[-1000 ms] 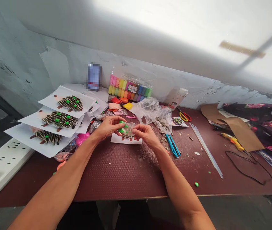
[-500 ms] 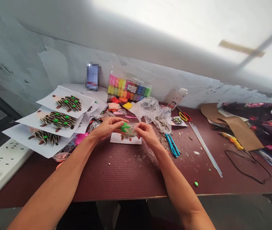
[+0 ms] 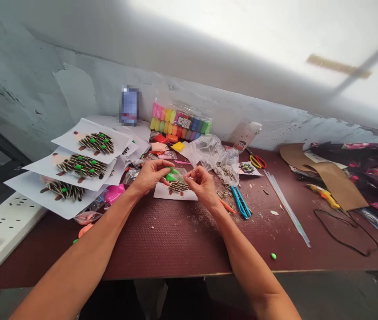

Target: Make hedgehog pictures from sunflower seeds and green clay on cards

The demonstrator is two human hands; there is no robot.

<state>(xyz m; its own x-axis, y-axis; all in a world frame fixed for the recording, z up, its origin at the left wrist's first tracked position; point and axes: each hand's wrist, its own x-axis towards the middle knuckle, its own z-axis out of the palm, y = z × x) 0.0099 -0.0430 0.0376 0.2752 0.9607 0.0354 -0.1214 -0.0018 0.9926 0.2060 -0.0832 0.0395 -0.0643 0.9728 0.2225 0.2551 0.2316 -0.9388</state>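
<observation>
Between my two hands hangs a small clear plastic bag with bright green clay (image 3: 172,174) in it. My left hand (image 3: 151,176) pinches the clay end of the bag between thumb and fingers. At the bag's other side my right hand (image 3: 202,184) has its thumb and fingertips pressed together on the clear edge. Under them lies a white card (image 3: 161,193) bearing a hedgehog shape with striped sunflower seeds (image 3: 177,187) for spines. Part of the card is hidden by the bag and hands.
Finished-looking hedgehog cards (image 3: 115,144) are piled at left by a white power strip (image 3: 0,231). Behind stand a coloured clay pack (image 3: 180,122) and a white bottle (image 3: 247,135). A blue cutter (image 3: 240,202), scissors (image 3: 257,161), glue sticks (image 3: 287,209) and a glue gun (image 3: 325,195) lie right.
My hands have shifted slightly apart and the bag has lifted or tilted, showing more of the seeds beneath. An orange tool beside my right wrist has come into view.
</observation>
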